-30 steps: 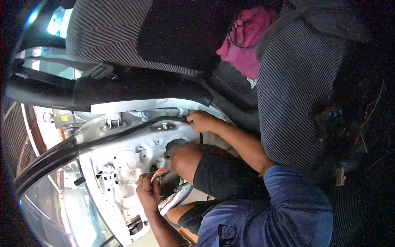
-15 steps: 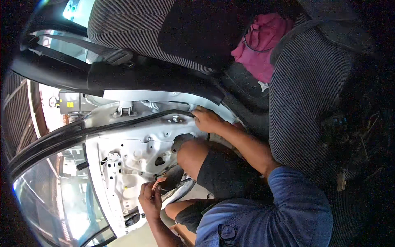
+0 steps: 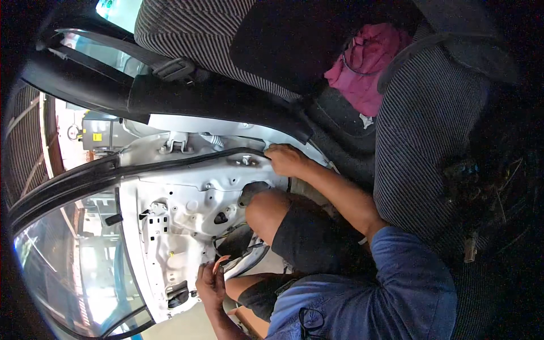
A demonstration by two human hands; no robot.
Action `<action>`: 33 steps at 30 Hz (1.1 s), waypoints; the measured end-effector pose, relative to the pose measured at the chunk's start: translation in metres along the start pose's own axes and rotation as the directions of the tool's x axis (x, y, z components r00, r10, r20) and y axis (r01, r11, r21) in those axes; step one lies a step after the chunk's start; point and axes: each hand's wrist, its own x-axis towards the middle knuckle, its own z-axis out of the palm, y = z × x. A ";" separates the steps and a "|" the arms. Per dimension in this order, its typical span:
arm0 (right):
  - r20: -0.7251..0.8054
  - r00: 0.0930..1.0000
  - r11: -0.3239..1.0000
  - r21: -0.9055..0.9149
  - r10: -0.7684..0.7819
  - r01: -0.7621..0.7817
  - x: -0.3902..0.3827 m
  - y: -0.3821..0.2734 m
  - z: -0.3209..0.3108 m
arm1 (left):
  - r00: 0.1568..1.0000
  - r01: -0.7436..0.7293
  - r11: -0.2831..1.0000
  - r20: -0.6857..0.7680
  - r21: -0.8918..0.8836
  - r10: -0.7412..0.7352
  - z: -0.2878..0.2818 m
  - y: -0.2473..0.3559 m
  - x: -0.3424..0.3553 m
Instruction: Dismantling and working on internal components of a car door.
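Note:
A white car door stands with its inner metal bare, showing holes and openings. Along its edge runs a black rubber door seal. My right hand has its fingers closed round the end of this seal near the door's edge. Lower down, my left hand pinches a thin curved orange strip, whose exact kind I cannot make out. That hand is close to the lower part of the door panel, apart from the seal. My knee is against or just in front of the panel.
Striped seats stand above and to the right. A pink cloth lies between them on the dark floor. A seat belt buckle rests beside the black pillar trim. The door's window glass is at the left.
My left hand has shifted slightly down and right with the orange strip. My right hand stays on the seal. The whole view has moved a little.

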 end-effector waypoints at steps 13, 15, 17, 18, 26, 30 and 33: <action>0.004 0.997 0.975 0.207 -0.081 0.078 -0.002 0.015 -0.010 | 0.996 -0.067 0.998 0.054 0.010 0.066 0.007 0.007 0.023; 0.009 0.998 0.975 0.212 -0.066 0.062 -0.003 0.016 -0.010 | 0.995 -0.074 0.997 0.072 -0.002 0.074 0.009 0.013 0.030; -0.004 0.994 0.967 0.231 -0.113 0.111 -0.002 0.015 -0.009 | 0.991 -0.097 0.995 0.094 0.035 0.093 0.013 0.017 0.036; -0.012 0.990 0.961 0.240 -0.137 0.136 -0.001 0.014 -0.008 | 0.989 -0.108 0.993 0.105 0.053 0.102 0.014 0.019 0.038; -0.126 0.983 0.737 0.676 0.135 -0.014 -0.018 0.031 0.020 | 0.996 -0.088 0.996 0.028 0.007 0.088 0.006 0.031 0.034; -0.110 0.989 0.802 0.597 0.099 -0.014 -0.011 0.027 0.013 | 0.999 0.036 0.999 0.012 -0.021 -0.036 -0.003 0.019 0.007; -0.121 0.992 0.970 0.243 0.027 0.003 -0.008 0.010 0.012 | 0.998 0.056 0.997 0.011 0.053 -0.057 -0.004 -0.010 -0.017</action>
